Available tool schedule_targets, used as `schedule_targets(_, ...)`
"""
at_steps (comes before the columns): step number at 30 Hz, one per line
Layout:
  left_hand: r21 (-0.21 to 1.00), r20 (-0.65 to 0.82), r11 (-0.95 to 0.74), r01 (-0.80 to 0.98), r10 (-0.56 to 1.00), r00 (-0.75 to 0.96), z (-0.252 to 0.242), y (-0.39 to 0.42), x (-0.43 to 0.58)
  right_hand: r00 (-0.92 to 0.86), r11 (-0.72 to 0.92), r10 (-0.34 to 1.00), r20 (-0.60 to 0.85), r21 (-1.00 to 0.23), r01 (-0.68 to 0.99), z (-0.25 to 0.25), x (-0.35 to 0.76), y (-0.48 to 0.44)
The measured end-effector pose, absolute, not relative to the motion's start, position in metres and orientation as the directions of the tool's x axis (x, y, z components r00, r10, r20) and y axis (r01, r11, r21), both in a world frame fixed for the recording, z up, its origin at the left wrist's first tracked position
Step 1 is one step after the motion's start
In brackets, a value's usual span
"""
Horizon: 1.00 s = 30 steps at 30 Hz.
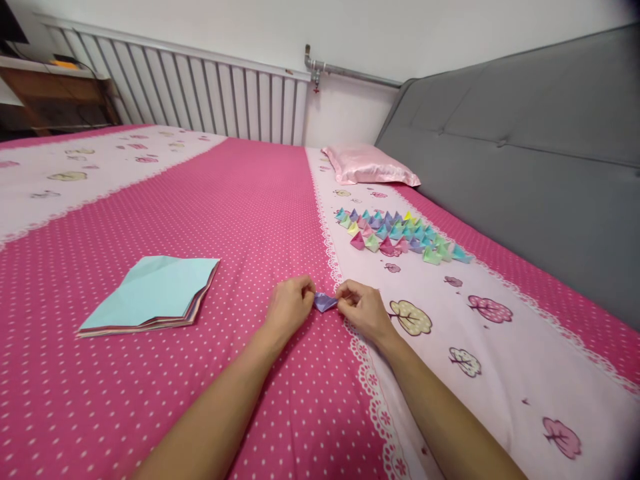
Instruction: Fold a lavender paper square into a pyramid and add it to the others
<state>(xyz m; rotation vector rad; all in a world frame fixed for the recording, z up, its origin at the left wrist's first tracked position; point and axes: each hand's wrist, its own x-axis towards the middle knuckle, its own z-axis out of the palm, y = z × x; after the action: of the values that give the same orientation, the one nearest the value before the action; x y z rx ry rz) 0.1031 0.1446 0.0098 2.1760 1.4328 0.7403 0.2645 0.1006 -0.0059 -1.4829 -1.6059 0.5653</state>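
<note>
A small folded purple paper boat (325,303) is held between both hands, just above or on the bedspread; which of the two I cannot tell. My left hand (293,307) pinches its left end with thumb and fingers closed. The right end is pinched by my right hand (364,308), fingers curled. Beyond and to the right, several folded paper boats (395,230) stand in rows, in blue, green, pink, purple and yellow. Left of my hands lies a stack of square coloured paper (155,290), its top sheet light blue.
Everything lies on a pink dotted bedspread (240,193) with pale printed bands. A pink pillow (370,165) rests near the grey headboard (520,127). Behind the bed is a white radiator (200,83) with a pipe (350,69). A wooden desk (60,87) stands at far left.
</note>
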Motion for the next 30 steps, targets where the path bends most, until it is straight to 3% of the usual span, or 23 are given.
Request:
schedule_targets(3,0.573,0.196,-0.385,0.724,0.922,0.335,0.01,0.144,0.103,0.042,0.211,0.954,0.298,-0.762,0.612,-0.004,0.265,0.1)
schedule_targets(8,0.498,0.181,-0.426,0.756,0.903,0.389,0.008,0.144,0.102,-0.053,0.263,0.938,0.343,-0.602,0.754,0.004,0.263,0.097)
schedule_targets(19,0.568,0.126,-0.508,0.647,0.831,0.542,0.002,0.142,0.103,-0.192,0.259,0.961,0.2,-0.401,0.878,0.005,0.258,0.089)
schedule_targets(25,0.544,0.135,-0.549,0.635,0.804,0.58,-0.001,0.142,0.103,-0.209,0.252,0.966,0.15,-0.396,0.883,0.008,0.26,0.088)
schedule_targets(30,0.487,0.129,-0.481,0.729,0.865,0.484,-0.002,0.14,0.11,-0.131,0.229,0.963,0.235,-0.46,0.858,-0.002,0.258,0.096)
